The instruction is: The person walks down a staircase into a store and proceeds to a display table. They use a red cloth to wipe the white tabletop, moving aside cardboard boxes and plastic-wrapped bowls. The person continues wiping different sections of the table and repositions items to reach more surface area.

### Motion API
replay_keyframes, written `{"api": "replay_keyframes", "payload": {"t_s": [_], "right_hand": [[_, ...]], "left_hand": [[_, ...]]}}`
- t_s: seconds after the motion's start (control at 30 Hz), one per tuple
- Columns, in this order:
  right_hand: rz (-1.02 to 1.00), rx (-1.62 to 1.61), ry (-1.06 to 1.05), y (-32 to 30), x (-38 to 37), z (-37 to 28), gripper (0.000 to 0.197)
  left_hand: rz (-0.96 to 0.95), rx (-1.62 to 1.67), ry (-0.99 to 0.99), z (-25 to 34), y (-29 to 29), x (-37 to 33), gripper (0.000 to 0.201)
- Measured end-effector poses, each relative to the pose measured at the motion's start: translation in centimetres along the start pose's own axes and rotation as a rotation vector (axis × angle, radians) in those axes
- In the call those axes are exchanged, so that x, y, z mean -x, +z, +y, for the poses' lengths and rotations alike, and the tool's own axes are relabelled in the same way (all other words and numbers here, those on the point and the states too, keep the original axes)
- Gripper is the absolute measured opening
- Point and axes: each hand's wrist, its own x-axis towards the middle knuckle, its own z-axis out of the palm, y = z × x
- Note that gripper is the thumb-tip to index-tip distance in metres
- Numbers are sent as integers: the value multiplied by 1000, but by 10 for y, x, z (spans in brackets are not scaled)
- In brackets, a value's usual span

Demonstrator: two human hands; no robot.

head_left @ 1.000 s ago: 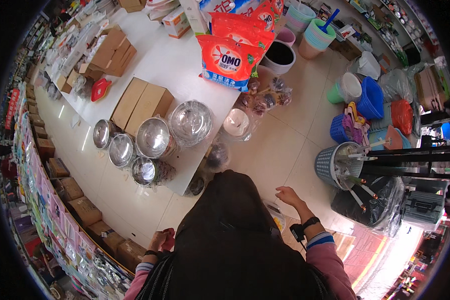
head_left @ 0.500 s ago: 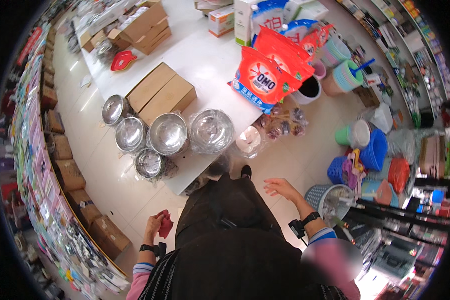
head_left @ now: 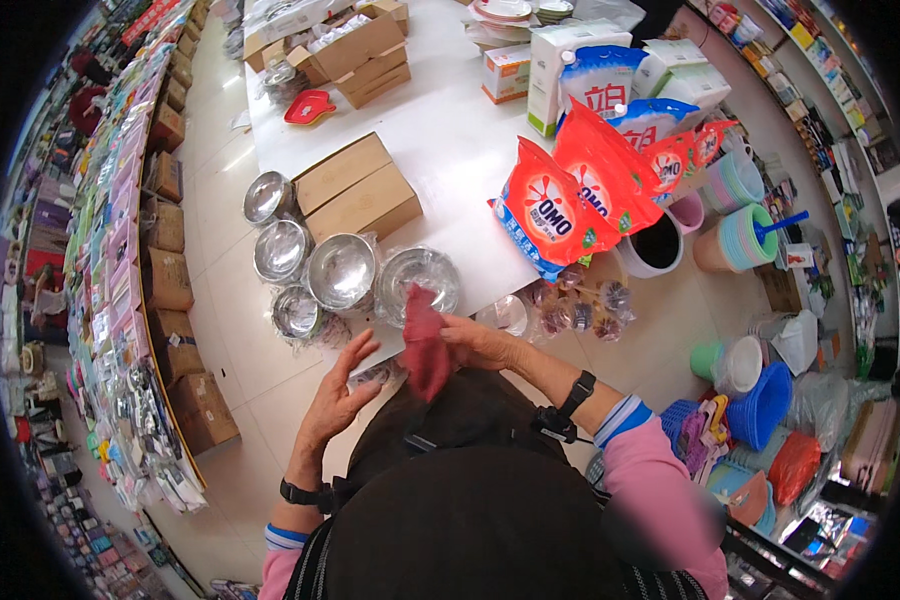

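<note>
A dark red cloth (head_left: pixel 425 350) hangs in front of my body, gripped by my right hand (head_left: pixel 478 343) at its side. My left hand (head_left: pixel 338 396) holds nothing; its fingers are apart, pointing toward the table corner. Just beyond the cloth is a large steel bowl (head_left: pixel 398 281) in clear plastic, partly covered by it. To its left stand another steel bowl (head_left: pixel 342 272) and a smaller wrapped bowl (head_left: pixel 297 311), nearest to my left hand. Two more steel bowls, one (head_left: pixel 281 250) behind the other (head_left: pixel 268 197), line the table's left edge.
A closed cardboard box (head_left: pixel 360 190) lies behind the bowls on the white table (head_left: pixel 450 140). Red detergent bags (head_left: pixel 550 205) stand at its right edge. Stacked buckets (head_left: pixel 738 240) and blue baskets (head_left: pixel 763 405) are on the right. Cartons (head_left: pixel 195 410) line the shelf at left.
Both hands have come up and inward toward the table. The cloth has passed from my left hand to my right, and my left hand has opened. The view has shifted.
</note>
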Motion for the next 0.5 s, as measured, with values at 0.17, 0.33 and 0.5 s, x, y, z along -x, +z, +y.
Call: {"api": "replay_keyframes", "payload": {"t_s": [0.17,0.33,0.5], "right_hand": [[270,-119,-12,-17,22,-7,43],[547,-46,-129,-59,55,-3,34],[873,-91,-382,-62,58,-10,30]], "left_hand": [[396,-39,-316,-44,-15,33,41],[463,11,-418,-107,-34,50,33],[417,-58,-302,-140,-62,22,33]]}}
